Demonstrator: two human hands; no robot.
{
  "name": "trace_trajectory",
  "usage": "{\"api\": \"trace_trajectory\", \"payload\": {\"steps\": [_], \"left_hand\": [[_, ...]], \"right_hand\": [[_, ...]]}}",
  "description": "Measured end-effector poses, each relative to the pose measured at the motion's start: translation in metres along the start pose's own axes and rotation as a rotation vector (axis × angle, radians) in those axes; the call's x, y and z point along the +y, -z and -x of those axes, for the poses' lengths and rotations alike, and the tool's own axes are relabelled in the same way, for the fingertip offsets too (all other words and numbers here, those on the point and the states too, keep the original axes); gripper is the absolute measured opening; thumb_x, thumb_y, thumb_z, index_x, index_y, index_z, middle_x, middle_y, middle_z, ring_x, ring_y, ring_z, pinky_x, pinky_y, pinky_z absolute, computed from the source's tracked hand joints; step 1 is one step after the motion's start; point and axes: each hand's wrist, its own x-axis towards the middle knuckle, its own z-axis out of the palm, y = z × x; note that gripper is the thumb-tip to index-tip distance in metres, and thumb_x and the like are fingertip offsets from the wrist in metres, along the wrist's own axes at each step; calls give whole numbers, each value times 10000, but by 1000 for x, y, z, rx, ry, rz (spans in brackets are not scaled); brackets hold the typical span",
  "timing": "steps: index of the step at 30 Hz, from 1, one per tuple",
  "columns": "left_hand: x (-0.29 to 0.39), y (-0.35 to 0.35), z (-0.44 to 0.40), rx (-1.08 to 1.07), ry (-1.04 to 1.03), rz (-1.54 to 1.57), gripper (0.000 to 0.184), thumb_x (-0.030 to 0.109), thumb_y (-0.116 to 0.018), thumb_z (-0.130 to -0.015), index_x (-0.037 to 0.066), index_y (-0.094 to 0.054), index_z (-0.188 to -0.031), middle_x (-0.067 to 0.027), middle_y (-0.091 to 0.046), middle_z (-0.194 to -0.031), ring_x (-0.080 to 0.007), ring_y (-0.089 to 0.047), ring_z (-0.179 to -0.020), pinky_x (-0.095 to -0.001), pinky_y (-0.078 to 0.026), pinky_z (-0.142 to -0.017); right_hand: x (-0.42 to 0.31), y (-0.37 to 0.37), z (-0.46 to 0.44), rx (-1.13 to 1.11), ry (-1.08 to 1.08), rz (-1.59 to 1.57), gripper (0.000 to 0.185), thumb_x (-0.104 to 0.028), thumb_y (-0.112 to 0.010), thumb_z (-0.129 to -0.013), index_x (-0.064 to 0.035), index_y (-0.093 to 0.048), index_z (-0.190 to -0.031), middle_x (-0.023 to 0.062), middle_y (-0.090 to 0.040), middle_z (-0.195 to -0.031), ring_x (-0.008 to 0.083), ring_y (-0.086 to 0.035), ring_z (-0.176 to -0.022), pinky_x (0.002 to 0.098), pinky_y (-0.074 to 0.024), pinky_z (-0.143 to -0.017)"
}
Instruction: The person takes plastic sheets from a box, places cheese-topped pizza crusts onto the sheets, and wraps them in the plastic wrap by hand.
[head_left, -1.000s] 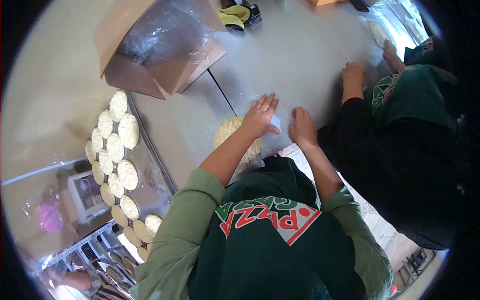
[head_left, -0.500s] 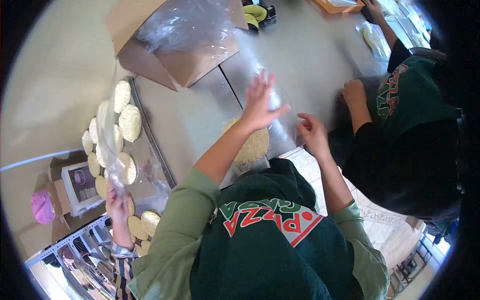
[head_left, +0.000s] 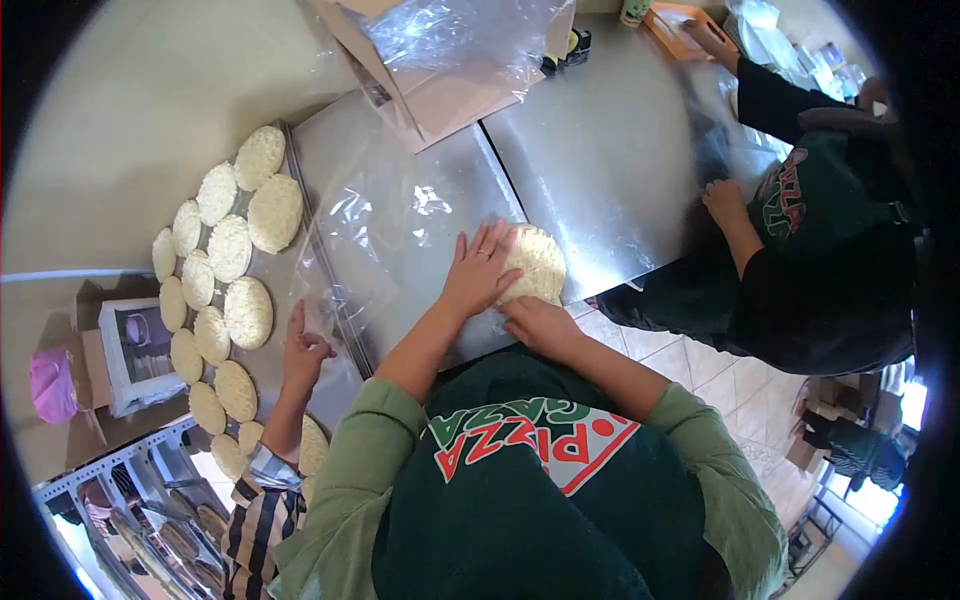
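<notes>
A round pizza base topped with something pale and crumbly [head_left: 538, 262] lies on the metal table in front of me. My left hand [head_left: 482, 272], with a ring on one finger, rests flat with spread fingers over its left side. At the near edge of the base, my right hand [head_left: 540, 325] has its fingers curled in against the rim; the fingertips are partly hidden. Clear plastic [head_left: 385, 225] lies spread on the table left of my hands.
Several similar pizza bases [head_left: 229, 248] lie in rows at the left. Another person's hand [head_left: 305, 350] reaches over the plastic. An open cardboard box [head_left: 450, 110] with clear plastic bags [head_left: 455, 35] stands ahead. At the right, a co-worker [head_left: 800, 240] stands by an orange tray [head_left: 675, 45].
Both my hands have come down onto the pizza base from above. The plastic the other person held up at the left has been lowered toward the table. My view has shifted slightly.
</notes>
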Motion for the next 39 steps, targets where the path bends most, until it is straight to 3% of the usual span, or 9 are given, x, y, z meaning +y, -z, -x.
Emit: {"api": "trace_trajectory", "payload": {"steps": [6, 12, 18, 21, 23, 27, 32, 34, 39], "left_hand": [[10, -6, 34, 234, 376, 360, 559, 288, -487, -876, 22, -298, -1330, -236, -242, -1384, -386, -240, -1276, -446, -186, -1052], [52, -24, 31, 517, 684, 631, 527, 218, -496, -872, -36, -315, -1296, -276, -298, -1332, -402, -276, -1248, -432, -206, -1046], [82, 0, 13, 100, 203, 491, 483, 148, -552, -829, 10, -383, -1261, -220, -407, -1267, -341, -401, -1173, -420, -316, -982], [104, 54, 16, 359, -478, 103, 418, 127, -585, -793, 50, -469, -1187, -198, -453, -1214, -330, -462, -1092, -410, -371, -917], [77, 75, 21, 643, -224, -58, 395, 155, -595, -785, 67, -496, -1158, -190, -462, -1195, -322, -448, -1093, -426, -351, -920], [-10, 100, 24, 873, 664, -165, 520, 293, -584, -787, 55, -441, -1227, -210, -360, -1309, -381, -332, -1207, -503, -249, -983], [-39, 10, 40, 32, 885, -164, 716, 493, -439, -844, 133, -182, -1406, -196, -116, -1452, -396, -99, -1334, -565, -88, -1044], [-15, -28, 34, 91, 879, -239, 764, 574, -446, -809, 221, -150, -1419, -195, -57, -1461, -407, -65, -1335, -632, -66, -1008], [43, -17, -3, 6, 799, -78, 919, 734, -432, -691, 254, -143, -1418, -176, 11, -1469, -398, -10, -1341, -702, 4, -948]], "right_hand": [[62, 23, -20, 589, -254, -23, 293, -297, -565, -819, -44, -574, -966, 152, -600, -907, 331, -581, -813, 402, -463, -743], [83, 31, -56, 142, -590, -721, 484, -389, -680, -709, 21, -557, -935, 115, -600, -772, 235, -589, -740, 339, -467, -700], [128, 60, -43, 358, -583, -1032, 524, -205, -705, -715, 41, -448, -1100, 148, -555, -973, 225, -554, -879, 336, -466, -738], [192, 101, -28, 489, -664, -721, 570, -239, -682, -748, 58, -409, -1151, 171, -548, -979, 227, -553, -878, 329, -457, -764], [216, 140, -23, 476, -744, -413, 481, -215, -613, -799, 30, -422, -1165, 169, -543, -1035, 237, -534, -967, 325, -447, -805], [196, 213, -68, 221, -191, 366, 386, -188, -498, -852, -18, -437, -1193, 108, -487, -1181, 220, -455, -1097, 321, -408, -867], [243, 171, -50, 714, -476, 280, 531, -326, -501, -852, 45, -418, -1222, 195, -472, -1218, 308, -443, -1137, 363, -372, -935], [231, 132, -25, 601, -618, 348, 628, -398, -516, -845, 83, -406, -1233, 246, -471, -1219, 354, -447, -1140, 384, -359, -961], [69, 113, -20, 527, 140, 287, 447, -170, -494, -858, -44, -393, -1274, 186, -403, -1309, 328, -390, -1205, 434, -297, -997]]}}
